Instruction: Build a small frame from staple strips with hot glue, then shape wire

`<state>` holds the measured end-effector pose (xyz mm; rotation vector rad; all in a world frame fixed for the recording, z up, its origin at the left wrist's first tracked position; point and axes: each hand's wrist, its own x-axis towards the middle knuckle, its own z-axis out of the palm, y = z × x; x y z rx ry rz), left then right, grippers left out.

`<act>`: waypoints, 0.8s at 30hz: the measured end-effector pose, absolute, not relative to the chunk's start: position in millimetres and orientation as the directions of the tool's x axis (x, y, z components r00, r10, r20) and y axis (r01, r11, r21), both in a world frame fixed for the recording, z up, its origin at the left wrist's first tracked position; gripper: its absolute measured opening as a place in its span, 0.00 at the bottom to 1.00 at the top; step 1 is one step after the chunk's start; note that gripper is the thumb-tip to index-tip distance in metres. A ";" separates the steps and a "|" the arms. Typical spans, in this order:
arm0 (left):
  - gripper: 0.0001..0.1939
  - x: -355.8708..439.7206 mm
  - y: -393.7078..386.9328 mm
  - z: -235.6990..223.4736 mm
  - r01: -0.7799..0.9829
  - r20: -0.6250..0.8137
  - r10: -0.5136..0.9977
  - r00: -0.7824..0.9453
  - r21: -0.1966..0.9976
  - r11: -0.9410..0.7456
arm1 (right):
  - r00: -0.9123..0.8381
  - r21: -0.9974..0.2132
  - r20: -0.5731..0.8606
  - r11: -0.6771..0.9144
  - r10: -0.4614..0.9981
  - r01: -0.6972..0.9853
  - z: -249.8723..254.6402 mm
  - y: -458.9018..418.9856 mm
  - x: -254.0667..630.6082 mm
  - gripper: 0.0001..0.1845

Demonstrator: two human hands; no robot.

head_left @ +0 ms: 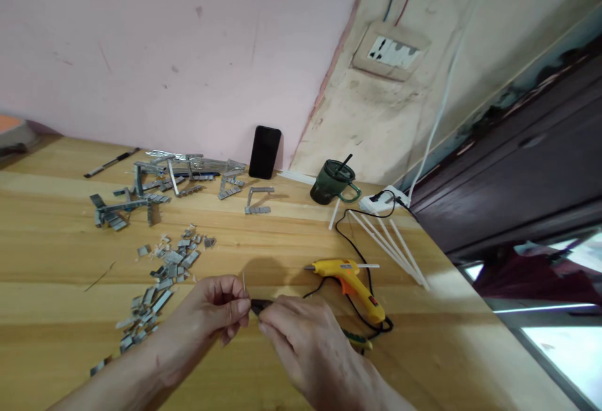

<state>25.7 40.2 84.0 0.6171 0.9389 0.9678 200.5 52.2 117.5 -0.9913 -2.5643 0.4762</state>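
Thin metal strip (244,279) upright between thumb and fingertip, a person's left hand (223,309) pinches the piece above a wooden tabletop (301,223), the forearm entering from eight o'clock with the other fingers curled. The right hand (303,342), knuckles uppermost, reaches in from five o'clock, its fingers closed around one pair of dark-nosed pliers (261,305) whose tip lies close by the left fingertips; whether it grips the strip cannot be told. One green handle (358,341) shows just beyond the right hand at three o'clock.

Between two and three o'clock lies one yellow glue gun (350,278), a single white stick protruding from its back. At two o'clock, beyond it, are at least three loose white sticks (399,251) and one white power strip (383,199). One green lidded mug (333,182) stands at one o'clock, one dark phone (264,152) leans on the wall at twelve. Flat metal pieces (172,266), too many to count, are scattered at ten; toward eleven sit several angular metal assemblies (141,194) and one pen (113,162).
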 end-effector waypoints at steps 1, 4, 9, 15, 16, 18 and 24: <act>0.12 25.6 40.2 83.2 -0.402 -0.379 0.890 0.255 0.795 0.454 | -0.706 -0.407 0.189 0.709 0.683 0.576 118.2 52.2 201.1 0.09; 0.14 24.9 39.9 80.8 -0.375 -0.380 0.876 0.298 0.797 0.474 | -0.746 -0.355 0.169 0.746 0.644 0.564 120.5 52.8 202.7 0.09; 0.16 24.9 37.8 75.0 -0.310 -0.343 0.836 0.428 0.813 0.492 | -0.813 -0.339 0.116 0.792 0.570 0.507 129.4 54.9 203.7 0.08; 0.21 25.7 37.6 79.1 -0.231 -0.303 0.771 0.561 0.837 0.497 | -0.849 -0.381 0.046 0.795 0.526 0.472 139.5 60.5 206.4 0.07; 0.21 25.3 37.4 80.6 -0.207 -0.306 0.761 0.572 0.843 0.496 | -0.855 -0.395 0.031 0.792 0.518 0.465 139.9 61.4 207.2 0.06; 0.20 24.6 36.1 82.7 -0.153 -0.321 0.742 0.589 0.857 0.492 | -0.868 -0.419 0.010 0.790 0.497 0.447 140.1 62.3 208.6 0.06; 0.09 25.8 31.5 86.2 0.064 -0.396 0.698 0.597 0.890 0.451 | -0.883 -0.436 -0.061 0.783 0.465 0.443 136.9 60.0 210.9 0.06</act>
